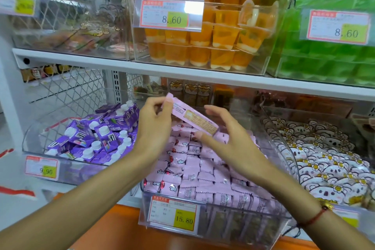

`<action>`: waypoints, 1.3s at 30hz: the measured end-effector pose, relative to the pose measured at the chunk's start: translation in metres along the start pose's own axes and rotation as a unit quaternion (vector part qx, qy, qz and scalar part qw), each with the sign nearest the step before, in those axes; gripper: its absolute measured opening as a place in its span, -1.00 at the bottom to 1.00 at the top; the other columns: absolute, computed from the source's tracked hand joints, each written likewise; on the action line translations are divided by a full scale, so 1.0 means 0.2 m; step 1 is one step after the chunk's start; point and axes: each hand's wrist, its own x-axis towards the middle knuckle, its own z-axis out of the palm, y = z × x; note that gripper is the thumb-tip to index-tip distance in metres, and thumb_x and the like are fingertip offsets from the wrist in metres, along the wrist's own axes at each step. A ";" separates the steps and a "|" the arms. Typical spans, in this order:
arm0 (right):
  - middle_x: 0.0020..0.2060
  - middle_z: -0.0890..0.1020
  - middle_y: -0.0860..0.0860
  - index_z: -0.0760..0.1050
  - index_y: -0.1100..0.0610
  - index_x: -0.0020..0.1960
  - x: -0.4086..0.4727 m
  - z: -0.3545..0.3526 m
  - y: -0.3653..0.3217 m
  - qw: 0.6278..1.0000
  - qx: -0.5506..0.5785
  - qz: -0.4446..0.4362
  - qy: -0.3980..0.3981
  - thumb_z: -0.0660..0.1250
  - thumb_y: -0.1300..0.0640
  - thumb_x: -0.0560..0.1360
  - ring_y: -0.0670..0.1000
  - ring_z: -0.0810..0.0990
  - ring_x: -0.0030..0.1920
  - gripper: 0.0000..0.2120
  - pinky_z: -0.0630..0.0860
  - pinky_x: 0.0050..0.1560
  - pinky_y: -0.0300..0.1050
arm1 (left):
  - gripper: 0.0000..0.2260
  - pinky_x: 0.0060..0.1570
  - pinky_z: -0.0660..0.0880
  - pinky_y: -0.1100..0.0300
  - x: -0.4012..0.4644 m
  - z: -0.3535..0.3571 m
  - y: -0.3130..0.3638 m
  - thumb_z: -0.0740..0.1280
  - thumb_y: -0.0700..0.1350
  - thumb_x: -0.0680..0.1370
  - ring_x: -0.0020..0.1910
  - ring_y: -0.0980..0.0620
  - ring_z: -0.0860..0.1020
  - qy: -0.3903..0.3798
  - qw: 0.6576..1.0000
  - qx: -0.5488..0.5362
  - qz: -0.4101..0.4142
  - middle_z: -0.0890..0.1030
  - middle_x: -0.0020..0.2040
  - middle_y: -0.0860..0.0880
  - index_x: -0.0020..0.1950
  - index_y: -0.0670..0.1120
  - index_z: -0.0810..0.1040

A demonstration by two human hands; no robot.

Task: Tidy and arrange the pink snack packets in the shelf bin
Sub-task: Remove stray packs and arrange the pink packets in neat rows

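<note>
A clear shelf bin [215, 227] on the lower shelf is filled with several pink snack packets [203, 170] lying in rough rows. Above them I hold one long pink packet [192, 116], tilted down to the right. My left hand [154, 124] pinches its upper left end between thumb and fingers. My right hand [225, 132] has its thumb under the packet's lower right end, with the fingers curved loosely above it.
A bin of purple drink cartons [97, 138] stands to the left, a bin of white koala packets [324, 160] to the right. Orange jelly cups [203, 38] and green jellies [328, 63] fill bins on the shelf above. A price tag [174, 216] reads 15.80.
</note>
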 end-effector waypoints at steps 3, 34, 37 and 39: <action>0.08 0.57 -0.19 0.47 -0.03 0.20 -0.02 0.02 -0.03 0.997 -0.013 -0.074 0.036 0.42 0.16 0.45 -0.22 0.53 0.08 -0.65 0.41 0.02 -0.41 | -0.80 -0.21 0.59 0.32 -0.04 -0.01 0.00 0.22 -0.15 0.62 -0.13 0.16 0.65 -0.025 0.997 -0.056 -0.043 0.64 -0.01 -0.14 0.13 -0.25 0.51; -0.03 0.64 -0.05 0.41 0.00 0.25 0.06 -0.02 0.01 0.987 0.144 0.059 0.048 0.36 0.12 0.50 -0.06 0.64 -0.06 -0.66 0.57 -0.08 -0.27 | -0.40 0.13 0.52 0.22 0.01 -0.07 -0.04 0.32 -0.11 0.56 0.19 0.26 0.49 -0.215 0.878 0.307 0.297 0.46 0.27 0.17 0.48 0.29 0.15; 0.17 0.53 -0.07 0.29 -0.01 0.35 0.05 0.01 0.11 0.996 0.001 0.085 -0.009 0.28 0.14 0.55 -0.08 0.51 0.18 -0.61 0.49 0.02 -0.32 | -0.34 0.07 0.51 0.33 0.06 -0.06 -0.03 0.35 -0.19 0.54 0.15 0.23 0.50 -0.187 0.896 0.274 0.294 0.45 0.24 0.07 0.46 0.30 0.12; 0.30 0.46 -0.04 0.32 -0.02 0.37 0.03 0.04 0.18 0.982 -0.152 0.071 -0.085 0.21 0.05 0.59 -0.03 0.41 0.29 -0.64 0.39 0.25 -0.11 | -0.44 0.07 0.57 0.13 0.07 -0.03 -0.03 0.35 -0.20 0.53 0.15 0.15 0.52 -0.197 0.890 0.271 0.309 0.43 0.24 0.09 0.37 0.27 0.24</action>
